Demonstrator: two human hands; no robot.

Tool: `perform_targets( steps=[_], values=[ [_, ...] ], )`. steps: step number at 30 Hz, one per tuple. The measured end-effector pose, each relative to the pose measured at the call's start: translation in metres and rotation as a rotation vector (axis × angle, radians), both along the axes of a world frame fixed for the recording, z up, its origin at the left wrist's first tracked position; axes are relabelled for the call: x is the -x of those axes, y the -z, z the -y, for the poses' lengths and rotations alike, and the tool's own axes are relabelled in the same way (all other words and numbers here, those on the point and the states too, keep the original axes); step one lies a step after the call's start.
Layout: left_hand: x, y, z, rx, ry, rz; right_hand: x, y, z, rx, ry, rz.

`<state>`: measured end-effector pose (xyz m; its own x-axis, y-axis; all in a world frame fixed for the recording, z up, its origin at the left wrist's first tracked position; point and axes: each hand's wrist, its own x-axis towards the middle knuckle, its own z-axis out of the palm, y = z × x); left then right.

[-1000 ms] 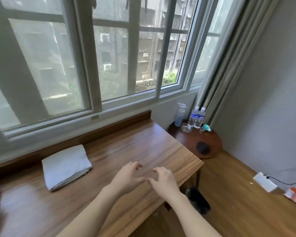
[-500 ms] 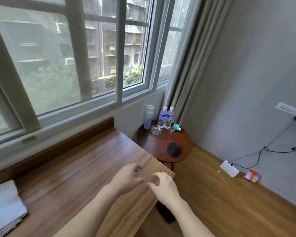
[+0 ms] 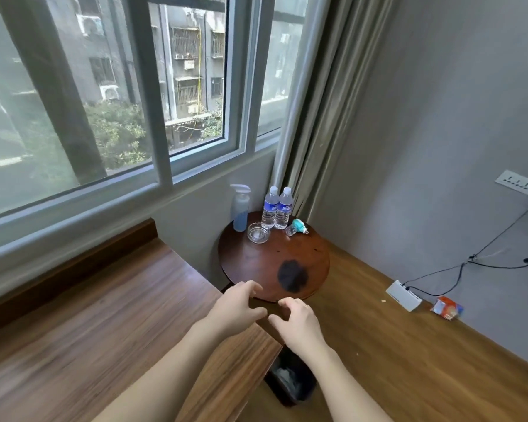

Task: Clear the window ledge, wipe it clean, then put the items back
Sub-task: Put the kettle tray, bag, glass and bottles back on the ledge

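The wooden ledge [image 3: 98,303] under the window fills the lower left and shows nothing on it here. My left hand [image 3: 237,309] and my right hand [image 3: 299,325] hover side by side past its right corner, fingers loosely curled, holding nothing. Beyond them stands a round dark table [image 3: 256,263]. On it are a spray bottle [image 3: 240,208] of blue liquid, two water bottles [image 3: 278,208], a glass ashtray [image 3: 258,233], a small teal-capped plug-in device [image 3: 296,227] lying on its side, and a dark fuzzy object [image 3: 292,275].
A black waste bin [image 3: 290,382] sits on the floor below the ledge corner. A curtain [image 3: 320,102] hangs in the corner. On the wooden floor by the grey wall lie a white power strip [image 3: 403,295] with cables and a small red packet [image 3: 446,307].
The view has swung right: the folded white cloth on the ledge has left the frame and the round table is nearer. Both hands stay together and have moved past the ledge corner.
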<state>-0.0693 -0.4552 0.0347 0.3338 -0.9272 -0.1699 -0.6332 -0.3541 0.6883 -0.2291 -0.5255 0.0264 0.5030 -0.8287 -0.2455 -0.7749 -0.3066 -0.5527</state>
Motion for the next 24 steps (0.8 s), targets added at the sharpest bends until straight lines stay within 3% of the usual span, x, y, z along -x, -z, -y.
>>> perform_targets(
  steps=[10, 24],
  values=[
    [0.026, 0.022, 0.133, -0.008, -0.233, -0.068, 0.022, 0.014, 0.163, -0.008, -0.129, -0.012],
    [-0.043, 0.032, 0.242, -0.002, -0.385, -0.128, -0.042, 0.027, 0.272, -0.030, -0.094, 0.016]
  ],
)
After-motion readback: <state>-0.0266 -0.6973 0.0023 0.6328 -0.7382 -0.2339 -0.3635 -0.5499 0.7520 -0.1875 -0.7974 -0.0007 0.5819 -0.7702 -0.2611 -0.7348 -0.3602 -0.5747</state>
